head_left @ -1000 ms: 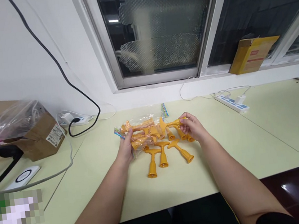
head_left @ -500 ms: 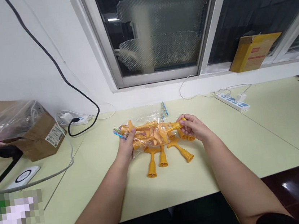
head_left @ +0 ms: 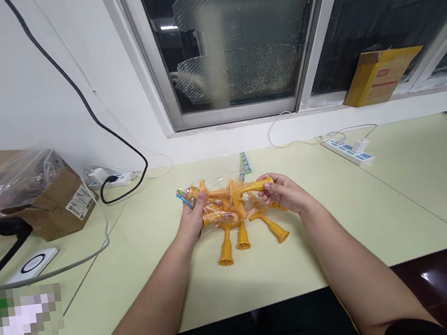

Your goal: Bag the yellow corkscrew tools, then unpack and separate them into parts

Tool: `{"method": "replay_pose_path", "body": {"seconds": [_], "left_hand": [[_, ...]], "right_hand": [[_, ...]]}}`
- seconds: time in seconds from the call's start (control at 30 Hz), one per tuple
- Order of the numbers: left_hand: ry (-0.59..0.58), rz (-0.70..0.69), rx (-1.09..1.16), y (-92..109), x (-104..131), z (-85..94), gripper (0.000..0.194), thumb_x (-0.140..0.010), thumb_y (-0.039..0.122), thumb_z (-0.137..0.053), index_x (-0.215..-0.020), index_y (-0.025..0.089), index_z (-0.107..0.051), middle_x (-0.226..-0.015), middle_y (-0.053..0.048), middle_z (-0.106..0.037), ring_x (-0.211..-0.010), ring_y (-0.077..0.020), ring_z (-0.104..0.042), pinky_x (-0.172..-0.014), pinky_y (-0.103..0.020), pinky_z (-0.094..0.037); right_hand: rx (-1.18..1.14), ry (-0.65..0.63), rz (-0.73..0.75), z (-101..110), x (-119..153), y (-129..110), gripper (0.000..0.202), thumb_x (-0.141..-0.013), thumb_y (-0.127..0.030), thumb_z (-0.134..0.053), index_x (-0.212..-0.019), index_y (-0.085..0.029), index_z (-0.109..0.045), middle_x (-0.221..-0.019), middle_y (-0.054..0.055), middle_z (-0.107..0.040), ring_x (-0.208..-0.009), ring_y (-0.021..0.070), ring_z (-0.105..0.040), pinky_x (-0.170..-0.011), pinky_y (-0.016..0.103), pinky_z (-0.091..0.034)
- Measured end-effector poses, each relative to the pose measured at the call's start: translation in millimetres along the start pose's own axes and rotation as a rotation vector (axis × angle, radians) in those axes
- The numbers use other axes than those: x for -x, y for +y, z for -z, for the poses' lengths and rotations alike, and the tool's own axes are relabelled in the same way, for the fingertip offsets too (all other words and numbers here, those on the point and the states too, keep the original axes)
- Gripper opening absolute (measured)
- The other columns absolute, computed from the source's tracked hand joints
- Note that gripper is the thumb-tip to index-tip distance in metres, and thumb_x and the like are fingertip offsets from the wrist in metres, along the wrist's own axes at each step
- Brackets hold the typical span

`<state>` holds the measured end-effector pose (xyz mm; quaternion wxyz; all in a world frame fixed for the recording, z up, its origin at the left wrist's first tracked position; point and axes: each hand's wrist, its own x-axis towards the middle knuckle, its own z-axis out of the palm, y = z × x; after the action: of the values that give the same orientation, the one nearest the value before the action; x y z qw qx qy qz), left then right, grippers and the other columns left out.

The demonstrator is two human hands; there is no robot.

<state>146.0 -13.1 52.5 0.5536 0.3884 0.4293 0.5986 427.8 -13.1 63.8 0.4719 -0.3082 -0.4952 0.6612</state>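
My left hand (head_left: 194, 217) grips the left end of a clear plastic bag (head_left: 223, 215), thumb on top, beside a blue-green printed end. Several yellow plastic T-handled pieces with flared ends lie inside the bag. With the fingertips of my right hand (head_left: 283, 191) I pinch one yellow T-handled piece (head_left: 253, 186) by its wide end. Its crossbar points left, at the bag's right side; I cannot tell whether it is inside the film. On the table in front lie loose T-handled pieces (head_left: 225, 249), partly covered by the bag. More yellow shows beneath my right hand.
Behind the bag lies a blue printed strip (head_left: 245, 163) with clear film. Power strips (head_left: 347, 151) with cables sit along the wall. At left are a cardboard box (head_left: 55, 204) and a white round-marked pad (head_left: 35, 264). A yellow carton (head_left: 383, 77) leans on the window.
My right hand has shifted slightly left, and the piece in it now lies nearly level, its crossbar farther over the bag. My left hand and the bag's end have moved slightly right.
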Motion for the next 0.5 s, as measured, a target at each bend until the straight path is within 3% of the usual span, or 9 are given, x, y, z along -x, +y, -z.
{"method": "replay_pose_path", "body": {"seconds": [0.13,0.23,0.33,0.5], "left_hand": [[0.016,-0.014,0.017,-3,-2,0.2,0.059,-0.081,0.051,-0.079,-0.127,0.022,-0.054,-0.109,-0.009,-0.075,-0.102,-0.0272,-0.074,-0.09,-0.039,-0.061],[0.006,-0.009,0.008,-5,-2,0.0,0.059,-0.084,0.05,-0.077,-0.129,0.023,-0.052,-0.111,-0.009,-0.074,-0.102,-0.0261,-0.074,-0.092,-0.038,-0.06],[0.013,-0.004,-0.011,-5,-2,0.2,0.058,-0.084,0.051,-0.076,-0.129,0.023,-0.051,-0.11,-0.009,-0.074,-0.099,-0.0256,-0.074,-0.089,-0.038,-0.061],[0.018,0.013,-0.024,-4,0,-0.4,0.056,-0.086,0.053,-0.073,-0.129,0.024,-0.05,-0.108,-0.008,-0.074,-0.093,-0.0249,-0.075,-0.086,-0.039,-0.062]], "right_hand": [[0.126,-0.139,-0.021,-3,-2,8,0.044,-0.079,-0.039,-0.084,-0.116,-0.022,-0.067,-0.099,0.006,-0.077,-0.087,0.0172,-0.073,-0.084,0.034,-0.059],[0.273,-0.128,0.0,-1,-1,10,0.041,-0.082,-0.037,-0.08,-0.118,-0.022,-0.067,-0.104,0.005,-0.076,-0.095,0.0186,-0.072,-0.09,0.035,-0.057],[0.376,-0.085,0.0,2,1,5,0.035,-0.082,-0.033,-0.078,-0.113,-0.021,-0.069,-0.106,0.004,-0.076,-0.095,0.019,-0.072,-0.087,0.033,-0.056],[0.463,-0.056,-0.026,5,5,-6,0.019,-0.081,-0.027,-0.073,-0.098,-0.019,-0.072,-0.09,0.002,-0.075,-0.082,0.0181,-0.071,-0.073,0.029,-0.054]]}}
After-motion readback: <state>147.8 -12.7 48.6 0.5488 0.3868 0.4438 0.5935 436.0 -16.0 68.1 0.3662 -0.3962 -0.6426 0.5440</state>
